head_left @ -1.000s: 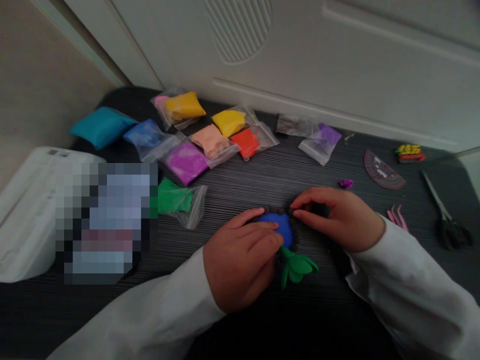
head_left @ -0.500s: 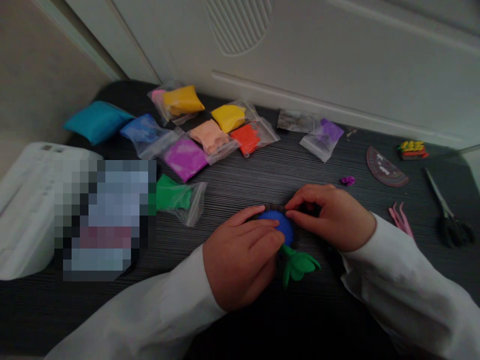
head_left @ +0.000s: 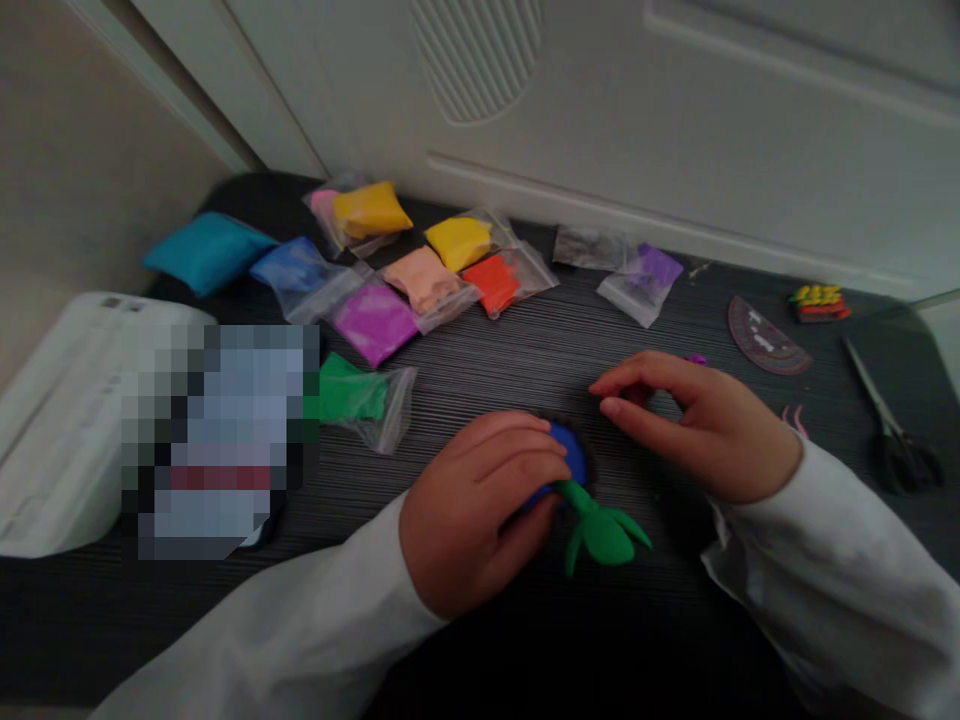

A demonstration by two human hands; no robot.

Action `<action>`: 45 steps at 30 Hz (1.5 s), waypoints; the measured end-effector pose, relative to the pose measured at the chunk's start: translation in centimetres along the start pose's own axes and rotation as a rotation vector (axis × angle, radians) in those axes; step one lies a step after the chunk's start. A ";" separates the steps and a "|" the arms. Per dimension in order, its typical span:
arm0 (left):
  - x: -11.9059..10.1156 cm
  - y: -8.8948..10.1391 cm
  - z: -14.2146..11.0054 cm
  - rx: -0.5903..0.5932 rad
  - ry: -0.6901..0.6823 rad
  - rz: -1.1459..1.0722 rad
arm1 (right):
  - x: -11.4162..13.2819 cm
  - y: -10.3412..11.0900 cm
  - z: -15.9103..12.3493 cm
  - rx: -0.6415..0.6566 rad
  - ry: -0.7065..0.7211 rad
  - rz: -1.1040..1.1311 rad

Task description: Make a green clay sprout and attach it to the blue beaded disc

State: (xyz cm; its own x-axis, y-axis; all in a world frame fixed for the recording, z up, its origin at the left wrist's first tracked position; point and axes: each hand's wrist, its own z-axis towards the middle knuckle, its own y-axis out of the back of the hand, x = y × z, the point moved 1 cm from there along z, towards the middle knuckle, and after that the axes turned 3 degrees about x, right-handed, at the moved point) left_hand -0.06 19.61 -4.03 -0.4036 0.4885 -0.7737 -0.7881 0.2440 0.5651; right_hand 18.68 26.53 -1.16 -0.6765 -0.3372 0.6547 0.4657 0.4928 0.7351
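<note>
Under the fingers of my left hand (head_left: pixel 480 515) is a round blue clay piece (head_left: pixel 574 452) with a dark bumpy rim (head_left: pixel 590 462). My left fingers curl over its left side and hide much of it. A green clay stem with leaves (head_left: pixel 609 535) sticks out from its lower edge towards me. Just right of the blue piece, my right hand (head_left: pixel 701 425) hovers apart from it, thumb and forefinger slightly spread with nothing visible between them. A small purple clay bit (head_left: pixel 697 359) peeks out behind the right hand.
Bagged coloured clay, including a green bag (head_left: pixel 352 388) and a purple bag (head_left: pixel 645 280), lies across the dark table. A blurred-out phone (head_left: pixel 232 430) leans on a white device (head_left: pixel 67 430) at left. Scissors (head_left: pixel 892 425), a protractor (head_left: pixel 766 338) and partly hidden pink tweezers (head_left: pixel 795 418) lie right.
My right hand has let go of the dark rim and moved right, away from the blue clay piece, its fingers parting. My left hand stays on the piece, which has turned slightly.
</note>
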 end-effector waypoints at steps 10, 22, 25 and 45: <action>0.0 1.1 0.2 -0.043 0.468 -0.688 | 1.9 -1.0 -0.4 0.135 0.190 0.360; -0.7 0.9 0.2 -0.091 0.501 -1.063 | 3.3 -2.8 -1.1 0.028 -0.034 0.754; -1.3 1.1 0.6 -0.163 0.424 -1.055 | 3.8 -2.3 -1.0 -0.035 -0.055 0.805; -8.6 4.8 9.8 -0.349 0.205 -1.178 | 9.4 6.1 -2.2 -0.690 0.151 0.658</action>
State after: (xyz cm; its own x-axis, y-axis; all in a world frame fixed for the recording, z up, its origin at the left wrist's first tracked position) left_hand 4.20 24.76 8.17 0.5919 -0.0236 -0.8057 -0.7878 0.1942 -0.5845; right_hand 16.42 24.63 9.85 -0.1019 -0.2851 0.9531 0.9908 0.0563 0.1227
